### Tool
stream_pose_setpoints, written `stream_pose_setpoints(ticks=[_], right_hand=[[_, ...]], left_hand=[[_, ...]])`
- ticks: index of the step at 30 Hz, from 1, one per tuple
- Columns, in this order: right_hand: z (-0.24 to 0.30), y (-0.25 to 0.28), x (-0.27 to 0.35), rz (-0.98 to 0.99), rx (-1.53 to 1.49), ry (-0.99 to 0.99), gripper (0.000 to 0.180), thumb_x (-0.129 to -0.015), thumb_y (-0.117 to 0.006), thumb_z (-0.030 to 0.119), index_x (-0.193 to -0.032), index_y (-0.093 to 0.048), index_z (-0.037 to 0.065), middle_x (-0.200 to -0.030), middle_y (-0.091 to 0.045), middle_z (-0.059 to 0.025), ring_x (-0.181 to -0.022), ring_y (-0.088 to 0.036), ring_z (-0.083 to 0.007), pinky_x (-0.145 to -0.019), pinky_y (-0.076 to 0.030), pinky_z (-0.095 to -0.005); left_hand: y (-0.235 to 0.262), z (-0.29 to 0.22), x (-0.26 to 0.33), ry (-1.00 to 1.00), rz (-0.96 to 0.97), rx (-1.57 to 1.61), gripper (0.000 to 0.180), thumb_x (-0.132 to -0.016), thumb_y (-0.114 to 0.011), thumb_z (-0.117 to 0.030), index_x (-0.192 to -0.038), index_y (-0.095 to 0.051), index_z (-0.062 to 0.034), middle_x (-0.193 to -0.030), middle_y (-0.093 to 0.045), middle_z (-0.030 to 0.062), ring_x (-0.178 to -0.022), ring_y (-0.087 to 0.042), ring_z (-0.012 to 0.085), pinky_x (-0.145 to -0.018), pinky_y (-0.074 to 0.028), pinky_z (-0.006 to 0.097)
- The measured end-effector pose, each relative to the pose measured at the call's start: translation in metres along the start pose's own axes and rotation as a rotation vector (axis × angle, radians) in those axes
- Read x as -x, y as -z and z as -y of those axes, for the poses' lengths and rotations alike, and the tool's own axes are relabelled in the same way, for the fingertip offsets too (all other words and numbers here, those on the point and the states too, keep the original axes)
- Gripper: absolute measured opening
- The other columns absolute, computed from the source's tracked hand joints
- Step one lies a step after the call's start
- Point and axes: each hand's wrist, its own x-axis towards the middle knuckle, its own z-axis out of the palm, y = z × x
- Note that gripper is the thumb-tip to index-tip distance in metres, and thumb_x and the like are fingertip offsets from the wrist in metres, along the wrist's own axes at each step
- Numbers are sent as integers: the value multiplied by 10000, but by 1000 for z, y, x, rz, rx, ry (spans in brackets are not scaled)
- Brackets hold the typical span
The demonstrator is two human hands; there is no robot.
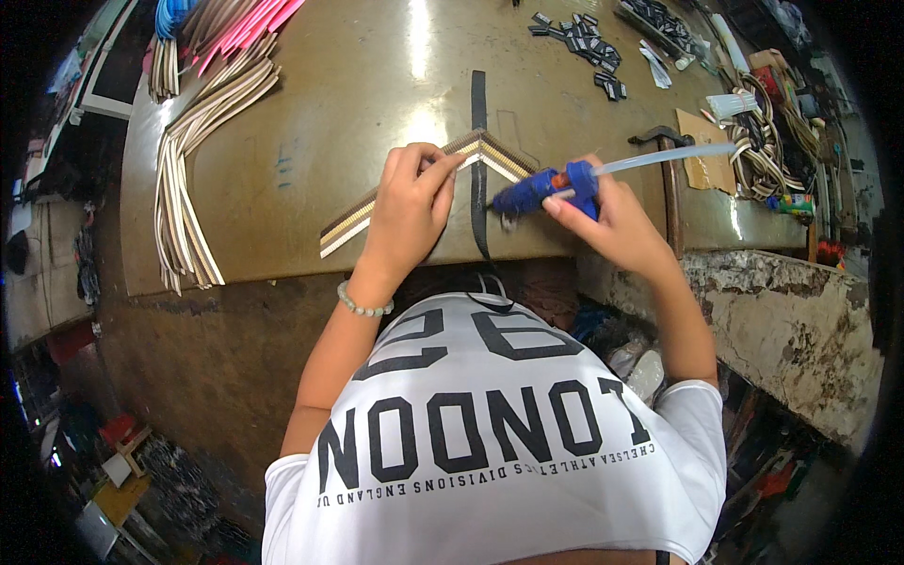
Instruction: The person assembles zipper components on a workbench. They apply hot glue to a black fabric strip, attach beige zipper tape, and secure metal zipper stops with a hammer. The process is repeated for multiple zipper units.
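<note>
My right hand point(617, 221) grips a blue glue gun point(544, 188) with a clear glue stick sticking out of its back toward the right. The gun's nozzle points left and down at a black strap point(478, 104) that runs down the brown worktable point(311, 122) and over its front edge. My left hand point(410, 202) presses its fingers on a beige and brown striped band point(490, 149) folded into a V shape. The band's left arm runs under my left hand toward the table's front edge. The black strap crosses the V at its point.
A sheaf of beige striped bands point(188, 179) lies at the table's left, with pink and blue strips point(240, 24) behind it. Small black pieces point(579, 38) are scattered at the back right. Coiled bands, glue sticks and clutter point(767, 132) crowd the right edge.
</note>
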Motion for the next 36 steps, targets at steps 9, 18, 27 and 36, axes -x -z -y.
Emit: stream_pose_setpoints(ticks=[9, 18, 27, 36], right_hand=[[-126, 94, 36, -1212, 200, -385, 537, -961, -583, 488, -1041, -617, -42, -894, -672, -114, -781, -614, -238, -772, -473, -362], [-105, 132, 61, -462, 643, -692, 448, -990, -539, 372, -1021, -623, -67, -904, -676, -275, -870, -663, -420, -747, -518, -452], [-229, 200, -146, -563, 678, -59, 276, -881, -634, 227, -1102, -699, 75, -1022, -697, -198, -961, -671, -363, -857, -518, -436], [-176, 179, -134, -834, 551, 6, 276, -919, -630, 236, -1137, -688, 77, -927, -729, -109, -884, -702, -218, -765, -535, -345]], left_hand=[[6, -7, 0, 138, -12, 152, 214, -834, -661, 21, -1042, -692, -18, -956, -587, 112, -872, -577, 248, -776, -487, 352], [176, -97, -32, -1055, 696, 1166, 411, -978, -529, -302, -1356, -523, -143, -1382, -518, 105, -1312, -458, 192, -1136, -340, 407], [214, -143, 4, -1454, 521, 646, 336, -938, -428, -108, -1246, -545, -44, -1354, -521, 112, -1299, -468, 209, -1103, -372, 415], [206, -142, 16, -1402, 430, 819, 247, -942, -456, -174, -1125, -594, -85, -1206, -600, 57, -1164, -549, 170, -994, -431, 362]])
